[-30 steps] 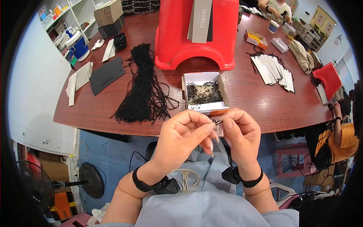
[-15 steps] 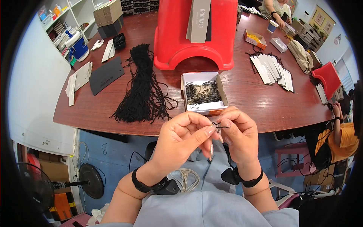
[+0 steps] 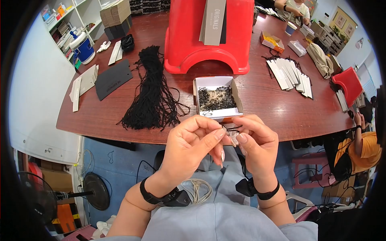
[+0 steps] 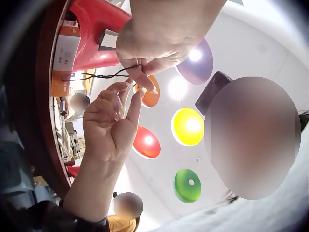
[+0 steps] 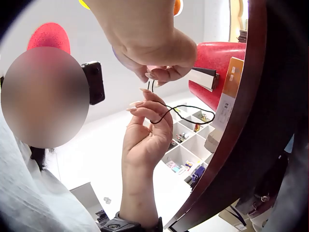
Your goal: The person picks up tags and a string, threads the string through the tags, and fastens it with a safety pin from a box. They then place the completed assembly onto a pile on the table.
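Note:
In the head view both hands meet close to the table's front edge, just below the box of black pins [image 3: 217, 98]. My left hand [image 3: 191, 148] pinches a thin black cord [image 3: 232, 129] between thumb and index finger. Opposite it, my right hand [image 3: 260, 150] holds the cord at its fingertips, thumb and index finger slightly apart. The right wrist view shows the cord's loop [image 5: 186, 106] hanging past the left hand's fingers, with two short strands running up to the right fingertips. Twisted strands of cord [image 4: 104, 76] reach out from the fingers in the left wrist view.
A bundle of black cords [image 3: 148, 96] lies left of the box. Behind stands a red stool [image 3: 207, 58] with grey tags [image 3: 213, 28] on it. Pale tags [image 3: 283, 74] lie to the right, a dark card [image 3: 113, 82] to the left. Other people sit at the right.
The right thumb and index finger have spread a little, and the cord now stretches toward the right index finger. The left hand keeps its pinch; the box and cord bundle stay put.

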The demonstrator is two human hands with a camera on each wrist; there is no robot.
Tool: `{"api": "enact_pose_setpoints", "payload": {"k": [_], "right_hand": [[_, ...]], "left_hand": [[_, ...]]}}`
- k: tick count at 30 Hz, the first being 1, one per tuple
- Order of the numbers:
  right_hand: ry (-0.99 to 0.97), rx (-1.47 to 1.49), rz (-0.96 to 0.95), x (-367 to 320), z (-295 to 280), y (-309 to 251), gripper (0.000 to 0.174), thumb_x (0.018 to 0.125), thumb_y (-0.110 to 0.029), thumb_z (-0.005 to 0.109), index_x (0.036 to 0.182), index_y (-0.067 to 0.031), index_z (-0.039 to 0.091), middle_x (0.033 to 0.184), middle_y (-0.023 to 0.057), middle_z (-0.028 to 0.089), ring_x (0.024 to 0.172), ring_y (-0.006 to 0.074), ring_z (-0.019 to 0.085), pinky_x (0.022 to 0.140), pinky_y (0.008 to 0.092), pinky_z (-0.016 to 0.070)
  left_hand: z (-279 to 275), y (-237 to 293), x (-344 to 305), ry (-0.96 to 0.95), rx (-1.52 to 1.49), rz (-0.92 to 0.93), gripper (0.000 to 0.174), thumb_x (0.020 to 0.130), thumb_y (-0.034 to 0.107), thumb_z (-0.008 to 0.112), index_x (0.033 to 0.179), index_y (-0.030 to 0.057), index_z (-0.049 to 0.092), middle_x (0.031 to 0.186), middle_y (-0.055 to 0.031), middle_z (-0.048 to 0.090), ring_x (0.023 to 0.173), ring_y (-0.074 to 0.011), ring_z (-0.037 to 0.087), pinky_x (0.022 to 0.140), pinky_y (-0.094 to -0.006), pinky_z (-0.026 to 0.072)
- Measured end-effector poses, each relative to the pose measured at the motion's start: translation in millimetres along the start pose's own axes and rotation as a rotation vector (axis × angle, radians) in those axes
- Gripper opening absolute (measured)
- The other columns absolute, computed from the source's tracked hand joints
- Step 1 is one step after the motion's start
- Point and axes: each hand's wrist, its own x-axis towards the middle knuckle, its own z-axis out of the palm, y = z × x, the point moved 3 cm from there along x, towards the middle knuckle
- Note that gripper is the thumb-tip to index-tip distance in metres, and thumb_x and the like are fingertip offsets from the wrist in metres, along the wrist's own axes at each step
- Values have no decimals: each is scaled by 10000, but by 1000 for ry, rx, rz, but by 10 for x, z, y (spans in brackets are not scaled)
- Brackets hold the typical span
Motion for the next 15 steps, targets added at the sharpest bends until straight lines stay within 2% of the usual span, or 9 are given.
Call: {"api": "enact_pose_setpoints", "payload": {"k": [2,5,12,15], "right_hand": [[24,-191,-98,-19,1,-33,262,710,42,591,970,13,578,844,48,524,636,51,473,548,158,380],[61,-331,-135,-61,23,-59,260,703,38,599,961,11,585,850,73,542,625,55,493,535,167,384],[70,-447,-231,-66,57,-75,306,676,54,610,976,1,581,845,77,546,584,54,495,508,163,382],[150,-575,-280,-82,75,-113,330,656,74,616,974,-4,581,846,75,543,565,56,486,477,161,380]], "left_hand": [[-6,-10,1,5,-2,3,89,819,31,484,885,-29,479,769,-133,575,560,-112,543,476,-234,476],[-6,-11,2,1,5,25,88,820,34,485,881,-29,478,763,-125,571,562,-117,547,485,-243,483],[-6,-10,-7,8,-25,39,86,819,34,484,874,-32,474,757,-121,565,569,-125,550,493,-256,492],[-5,0,-13,1,-62,31,87,820,32,481,878,-33,472,758,-125,566,571,-127,552,491,-259,493]]}}
